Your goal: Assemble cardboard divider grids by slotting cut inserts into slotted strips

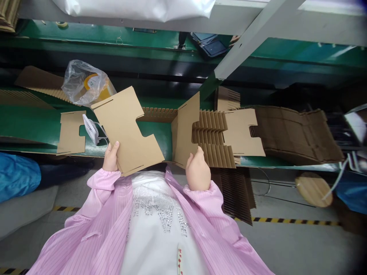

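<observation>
My left hand (111,156) is closed on the lower left edge of a notched cardboard sheet (123,126), thumb on its face. It looks like more than one sheet lies together there. My right hand (198,170) grips the lower edge of another notched cardboard sheet (187,130), which stands tilted at the left end of a row of cardboard dividers (210,133). The fingers behind that sheet are hidden. A further notched sheet (242,131) lies against the right end of the row.
A small white fan (91,130) stands left, beside a cardboard piece (71,133). Behind are a plastic bag (83,82) with yellow tape rolls and a slotted strip (159,114). Brown cardboard (295,133) lies right. A slanted metal post (252,38) crosses above; a wooden stool (314,189) stands below.
</observation>
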Demonstrator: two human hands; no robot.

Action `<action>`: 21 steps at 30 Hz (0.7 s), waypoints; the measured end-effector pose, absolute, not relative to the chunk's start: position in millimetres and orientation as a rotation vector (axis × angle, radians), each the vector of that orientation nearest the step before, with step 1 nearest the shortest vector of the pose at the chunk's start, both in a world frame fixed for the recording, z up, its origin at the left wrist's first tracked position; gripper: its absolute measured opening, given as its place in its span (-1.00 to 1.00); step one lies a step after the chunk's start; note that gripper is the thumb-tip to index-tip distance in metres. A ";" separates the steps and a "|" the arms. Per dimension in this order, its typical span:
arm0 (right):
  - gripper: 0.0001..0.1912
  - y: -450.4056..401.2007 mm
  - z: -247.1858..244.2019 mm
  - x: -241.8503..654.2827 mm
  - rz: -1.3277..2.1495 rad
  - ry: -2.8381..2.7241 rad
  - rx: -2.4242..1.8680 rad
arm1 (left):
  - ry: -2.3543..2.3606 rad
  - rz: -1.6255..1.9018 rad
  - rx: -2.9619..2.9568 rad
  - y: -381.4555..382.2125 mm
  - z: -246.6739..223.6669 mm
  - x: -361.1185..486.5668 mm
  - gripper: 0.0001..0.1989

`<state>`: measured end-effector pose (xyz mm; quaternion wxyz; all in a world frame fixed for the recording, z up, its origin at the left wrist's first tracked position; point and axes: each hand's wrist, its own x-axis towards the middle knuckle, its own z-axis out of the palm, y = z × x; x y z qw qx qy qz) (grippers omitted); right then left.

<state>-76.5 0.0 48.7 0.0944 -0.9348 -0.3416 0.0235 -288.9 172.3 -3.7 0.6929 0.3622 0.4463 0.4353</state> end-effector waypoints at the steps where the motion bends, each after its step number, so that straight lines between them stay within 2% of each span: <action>1: -0.50 -1.0 48.4 -76.5 0.066 -1.009 -2.768 | 0.994 0.968 0.816 172.4 -3.8 -288.4 -0.54; 14: -0.53 1.9 46.0 -75.4 0.066 -1.104 -2.784 | 0.984 0.950 0.805 170.7 -3.3 -284.7 -0.53; 21: -0.52 14.2 41.3 -70.7 0.245 -1.258 -2.815 | 0.975 0.957 0.768 168.8 1.3 -285.8 -0.53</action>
